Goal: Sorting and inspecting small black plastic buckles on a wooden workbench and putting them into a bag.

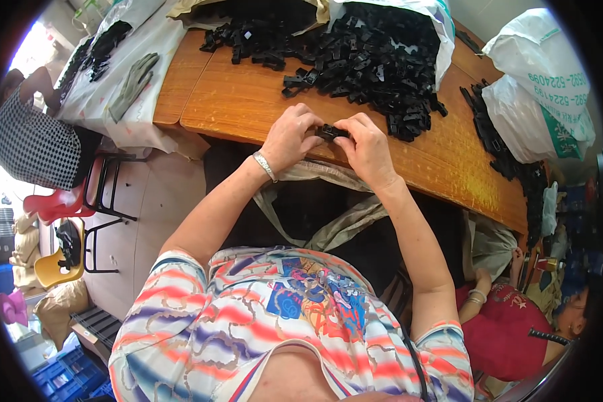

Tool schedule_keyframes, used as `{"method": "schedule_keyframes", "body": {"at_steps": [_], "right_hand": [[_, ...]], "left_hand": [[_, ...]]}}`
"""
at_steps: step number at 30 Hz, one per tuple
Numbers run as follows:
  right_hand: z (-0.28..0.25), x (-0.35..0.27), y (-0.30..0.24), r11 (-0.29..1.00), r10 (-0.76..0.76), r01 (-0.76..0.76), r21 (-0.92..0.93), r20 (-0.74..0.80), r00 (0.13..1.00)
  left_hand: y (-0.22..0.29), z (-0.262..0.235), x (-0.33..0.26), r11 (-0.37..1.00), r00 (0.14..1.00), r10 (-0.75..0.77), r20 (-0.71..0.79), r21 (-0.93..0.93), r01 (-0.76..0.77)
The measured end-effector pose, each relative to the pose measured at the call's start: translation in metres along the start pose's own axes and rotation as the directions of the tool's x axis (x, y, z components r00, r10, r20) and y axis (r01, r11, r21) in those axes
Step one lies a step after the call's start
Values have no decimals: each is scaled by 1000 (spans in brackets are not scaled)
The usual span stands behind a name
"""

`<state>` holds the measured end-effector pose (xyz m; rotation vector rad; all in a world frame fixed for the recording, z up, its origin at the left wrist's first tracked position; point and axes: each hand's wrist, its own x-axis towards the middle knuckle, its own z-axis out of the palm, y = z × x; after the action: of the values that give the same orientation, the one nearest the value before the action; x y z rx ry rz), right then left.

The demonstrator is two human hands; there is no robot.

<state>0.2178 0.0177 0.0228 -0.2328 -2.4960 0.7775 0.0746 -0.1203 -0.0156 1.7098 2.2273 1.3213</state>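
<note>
Between my two hands, at the front edge of the brown wooden table [248, 100], is a small black plastic part [329, 132]. My left hand [293, 136] pinches its left end between thumb and fingers. Its right end is pinched by my right hand [366, 147]. The fingers cover much of the part, so its exact kind is hard to make out. Just beyond my hands, a large heap of similar black plastic parts [375, 63] spills from an open white sack [442, 40] toward the table's front edge.
Another heap of black parts [248, 40] spills from a tan sack [187, 8] at the back. White bags [516, 110] and more black parts stand at the right. A grey glove [132, 87] lies on the covered left table. One person sits left, another in red sits right.
</note>
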Motion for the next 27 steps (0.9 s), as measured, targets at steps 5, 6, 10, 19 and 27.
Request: {"method": "schedule_keyframes", "body": {"at_steps": [5,6,10,19,27], "right_hand": [[3,2,6,998,-67,67,-6,52,996],[3,3,5,997,-61,64,-47,77,995],[11,-2,-9,946,-141,171,-275,126,982],[18,-32,-9,969,-126,129,-209,30,992],[16,-74,-26,995,-64,69,-70,71,995]], "left_hand": [[-1,0,2,1000,1000,12,-3,-1,-12],[-1,-1,3,1000,1000,7,5,-7,-7],[-4,-3,2,1000,1000,-3,18,2,3],[-7,-25,6,907,943,-72,324,-372,197],[-45,-21,30,957,965,-43,-257,266,114]]}}
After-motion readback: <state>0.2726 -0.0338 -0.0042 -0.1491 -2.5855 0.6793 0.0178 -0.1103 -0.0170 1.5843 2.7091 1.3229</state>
